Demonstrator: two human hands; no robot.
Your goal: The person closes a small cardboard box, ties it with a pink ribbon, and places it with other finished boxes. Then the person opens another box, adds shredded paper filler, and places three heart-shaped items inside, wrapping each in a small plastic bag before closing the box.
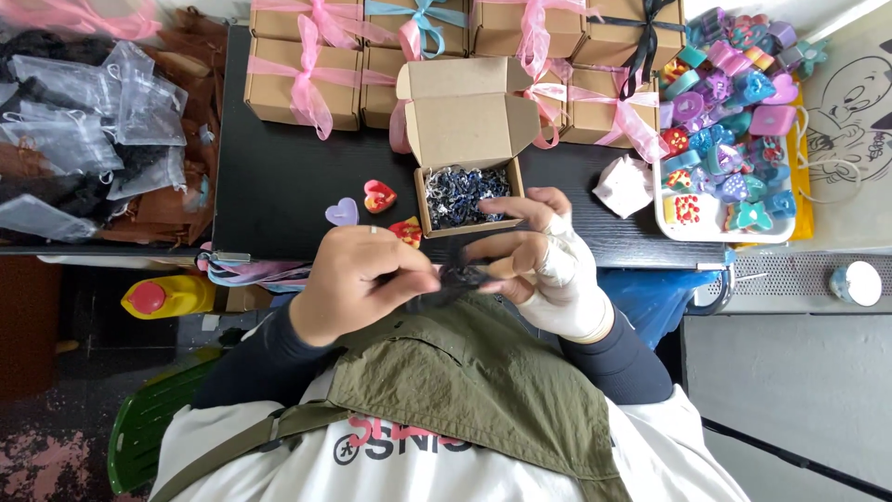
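Two hands meet just below the table edge, pinching one small dark pouch [455,279] between them: the left hand [358,279] closes its fingertips on one end, while the right hand [544,270], wrapped in white bandage or a glove, grips the other. Just beyond it, an open cardboard box [465,149] stands on the black table [279,177], filled with dark shredded paper. Three small heart-shaped pieces [376,197] lie beside the box on its left. Farther back sit ribbon-tied boxes [302,70]; to the right, a white tray [720,223] holds many coloured pieces. Since the pouch is held over the lap, a slipped pinch could likely drop it off the table's edge, out of reach.
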